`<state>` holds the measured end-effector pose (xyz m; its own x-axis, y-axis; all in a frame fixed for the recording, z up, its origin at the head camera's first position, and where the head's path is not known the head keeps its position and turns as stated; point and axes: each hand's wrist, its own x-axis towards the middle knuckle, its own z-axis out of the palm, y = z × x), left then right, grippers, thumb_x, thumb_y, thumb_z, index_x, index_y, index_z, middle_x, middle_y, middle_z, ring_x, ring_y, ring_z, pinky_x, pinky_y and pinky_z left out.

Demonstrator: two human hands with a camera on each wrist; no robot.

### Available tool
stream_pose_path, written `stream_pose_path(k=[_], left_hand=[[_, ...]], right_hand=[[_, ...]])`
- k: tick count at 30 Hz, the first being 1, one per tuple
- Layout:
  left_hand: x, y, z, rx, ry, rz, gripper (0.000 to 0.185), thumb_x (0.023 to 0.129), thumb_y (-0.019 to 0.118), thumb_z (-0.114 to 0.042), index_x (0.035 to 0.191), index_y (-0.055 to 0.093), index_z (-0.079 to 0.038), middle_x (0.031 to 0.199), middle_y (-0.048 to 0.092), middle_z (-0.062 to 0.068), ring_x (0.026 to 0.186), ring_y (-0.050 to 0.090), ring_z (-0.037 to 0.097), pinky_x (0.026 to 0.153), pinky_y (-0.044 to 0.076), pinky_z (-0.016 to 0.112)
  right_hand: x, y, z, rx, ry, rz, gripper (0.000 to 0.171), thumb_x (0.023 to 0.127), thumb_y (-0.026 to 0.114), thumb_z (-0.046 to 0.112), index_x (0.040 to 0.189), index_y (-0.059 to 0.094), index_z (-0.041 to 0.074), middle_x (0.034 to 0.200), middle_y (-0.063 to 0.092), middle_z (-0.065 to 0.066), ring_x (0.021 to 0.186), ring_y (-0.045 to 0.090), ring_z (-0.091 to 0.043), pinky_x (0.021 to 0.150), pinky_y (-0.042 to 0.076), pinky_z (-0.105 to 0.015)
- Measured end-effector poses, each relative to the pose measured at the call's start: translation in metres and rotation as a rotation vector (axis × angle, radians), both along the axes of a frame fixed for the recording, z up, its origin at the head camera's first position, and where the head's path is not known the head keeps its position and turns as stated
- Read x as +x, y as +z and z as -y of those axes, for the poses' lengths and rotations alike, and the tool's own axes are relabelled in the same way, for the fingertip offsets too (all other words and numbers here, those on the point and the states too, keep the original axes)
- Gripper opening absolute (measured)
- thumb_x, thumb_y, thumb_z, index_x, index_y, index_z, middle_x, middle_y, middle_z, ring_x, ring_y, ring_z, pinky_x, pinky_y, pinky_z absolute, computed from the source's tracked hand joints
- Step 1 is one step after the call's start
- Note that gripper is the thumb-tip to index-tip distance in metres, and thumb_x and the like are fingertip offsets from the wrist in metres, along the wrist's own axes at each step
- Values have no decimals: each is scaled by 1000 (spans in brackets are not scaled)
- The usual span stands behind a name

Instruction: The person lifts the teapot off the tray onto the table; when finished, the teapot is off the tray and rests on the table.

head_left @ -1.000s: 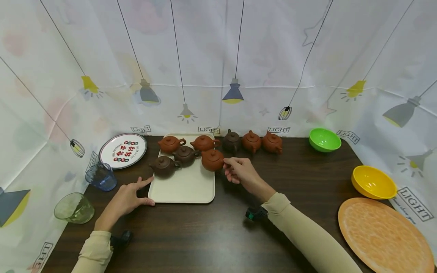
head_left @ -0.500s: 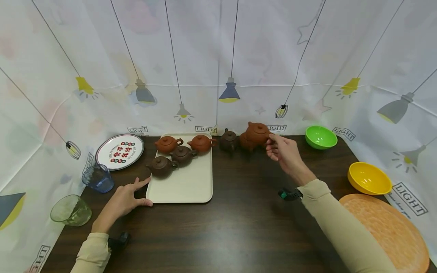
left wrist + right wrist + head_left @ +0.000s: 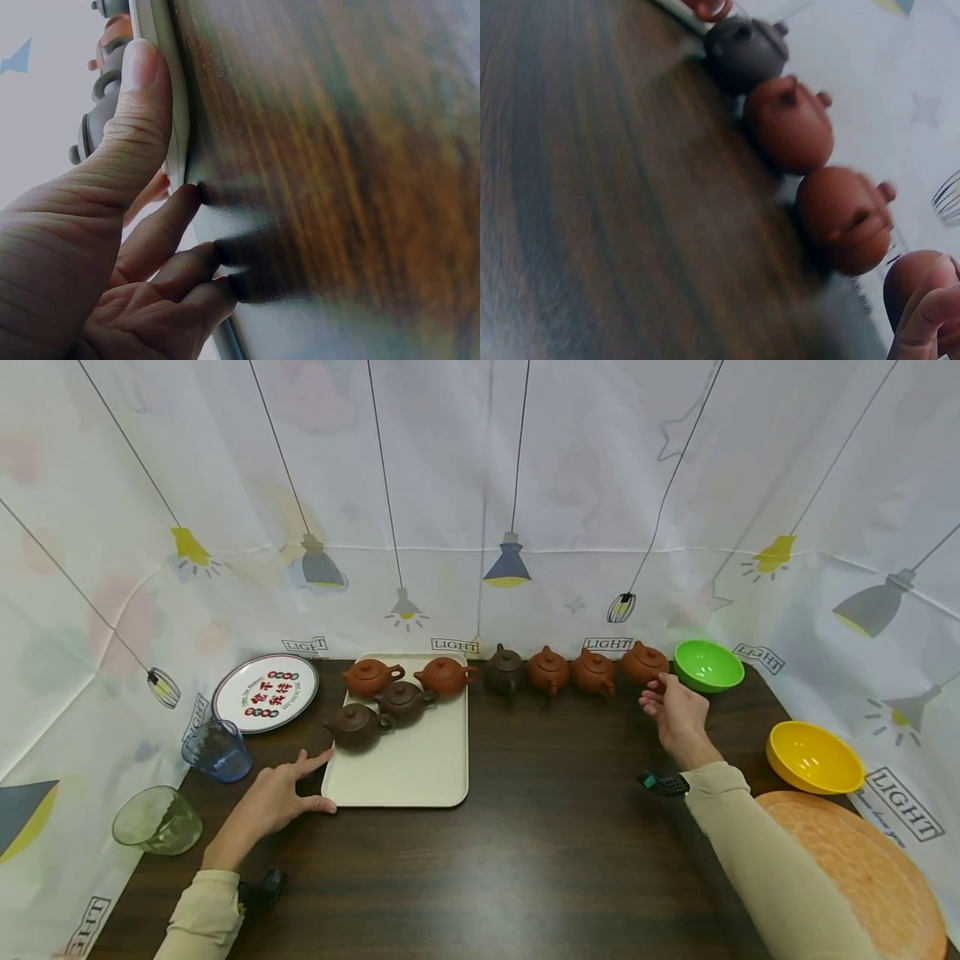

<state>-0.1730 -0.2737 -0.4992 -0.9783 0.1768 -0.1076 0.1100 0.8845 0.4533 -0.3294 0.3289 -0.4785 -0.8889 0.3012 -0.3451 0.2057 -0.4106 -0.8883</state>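
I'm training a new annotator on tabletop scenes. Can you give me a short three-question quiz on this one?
1. How many teapots stand on the cream tray?
2. True or false: the right hand is at the teapot beside the green bowl.
3. The left hand touches: A the blue cup, B the tray's near left corner, C the yellow bowl.

Key: 1. Four. 2. True. 3. B.
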Motion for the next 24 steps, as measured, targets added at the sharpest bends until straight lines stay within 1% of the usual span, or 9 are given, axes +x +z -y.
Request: stream_pose_path(k=[3, 7, 10, 12, 14, 16, 20, 23, 24], left_hand=[[0, 0, 0, -3, -1, -2, 96, 81, 87, -54, 160, 52, -13, 155, 42, 43, 98, 67, 59, 88, 58, 55], [-1, 0, 0, 4, 5, 13, 96, 81, 87, -53, 160, 51, -13, 156, 41, 42, 77, 66, 44, 85, 57, 51], [0, 0, 0, 5, 8, 13, 96, 81, 87, -53, 160, 51, -13, 156, 41, 42, 82, 67, 49, 87, 57, 52], [0, 0, 0, 1, 9, 10, 96, 81, 87, -53, 160, 51, -13, 156, 41, 42, 99, 67, 60, 90, 58, 56], [0, 0, 0, -6, 10, 4, 96, 81, 87, -54, 160, 51, -13, 156, 42, 42, 119, 59, 67, 95, 57, 61], [1, 1, 0, -6, 12, 7, 97, 81, 87, -54, 161, 51, -14, 156, 41, 42, 126, 54, 69, 97, 56, 63], [1, 0, 0, 0, 7, 7, 96, 81, 87, -54, 161, 51, -14, 156, 41, 42, 123, 56, 69, 96, 57, 61], [0, -1, 0, 2, 1, 7, 96, 82, 87, -54, 161, 51, -13, 156, 41, 42, 118, 59, 68, 94, 57, 60], [0, -1, 0, 2, 1, 8, 96, 82, 87, -54, 161, 50, -13, 156, 41, 42, 116, 60, 67, 93, 58, 59]], right_hand=[[-1, -7, -2, 1, -7, 45, 29, 111, 58, 30, 105, 71, 5, 75, 74, 0, 59, 70, -11, 52, 55, -20], [-1, -13, -3, -2, 15, 86, 29, 112, 57, 31, 106, 71, 6, 77, 75, -1, 60, 72, -11, 55, 58, -20], [-2, -14, -3, 2, 44, 97, 29, 112, 57, 32, 109, 71, 7, 77, 76, -2, 62, 73, -11, 58, 60, -21], [-1, -13, -2, 17, 62, 102, 30, 112, 56, 33, 114, 70, 7, 77, 76, -1, 64, 74, -11, 59, 60, -21], [-2, -13, -2, 41, 73, 115, 30, 112, 56, 35, 120, 66, 7, 76, 75, 0, 64, 73, -10, 60, 61, -21], [-2, -13, -2, 67, 73, 131, 31, 111, 57, 36, 125, 61, 8, 75, 74, 1, 64, 73, -10, 60, 60, -21], [-1, -15, -1, 85, 54, 148, 32, 109, 61, 39, 124, 54, 12, 74, 71, 2, 61, 70, -10, 59, 60, -21], [1, -17, 2, 94, 11, 115, 32, 108, 63, 40, 120, 56, 11, 68, 65, 2, 54, 65, -12, 52, 56, -23], [2, -18, 4, 107, -17, 100, 31, 107, 64, 40, 119, 55, 13, 67, 63, 2, 51, 63, -12, 49, 55, -23]])
